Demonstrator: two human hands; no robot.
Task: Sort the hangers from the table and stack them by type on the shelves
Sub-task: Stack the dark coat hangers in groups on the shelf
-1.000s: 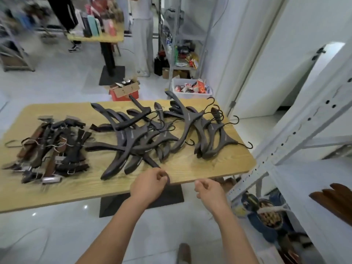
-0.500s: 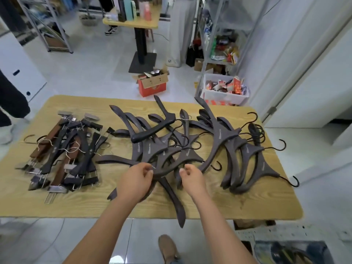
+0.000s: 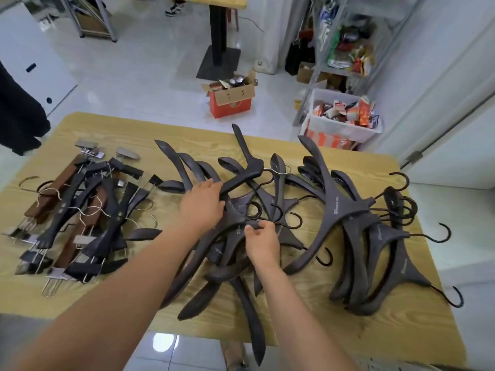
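From the head camera, two bare arms reach out over a yellow wooden table (image 3: 348,330). The right hand (image 3: 261,242) pinches a dark hanger (image 3: 230,232) at its neck, with the thumb on the near side and the curled fingers on the far side, just under the black hook. The long arm of this hanger runs from the pinch down and to the left, toward the near edge of the table. The hanger is part of a messy middle heap of dark hangers (image 3: 281,210) that lies all around the pinch, on every side of it. The left hand (image 3: 202,207) is just left of the pinch and a little farther away. Its fingers are stretched out and lie flat on top of the same heap, with the tips touching one thick hanger arm, and they do not close around anything. To the right of the pinch, a bit apart, is a second heap of dark hangers (image 3: 361,236) with black hooks that point to the right. Far to the left of both hands, well apart, is a pile of clip hangers (image 3: 88,210), some brown and some dark, with shiny metal clips and thin wire hooks. Past the far edge of the table, on the white floor, there is a cardboard box (image 3: 231,99) straight ahead of the hands. To the right of the box is a white tub (image 3: 345,135) full of colorful packets, and next to it stands a metal rack (image 3: 318,62).
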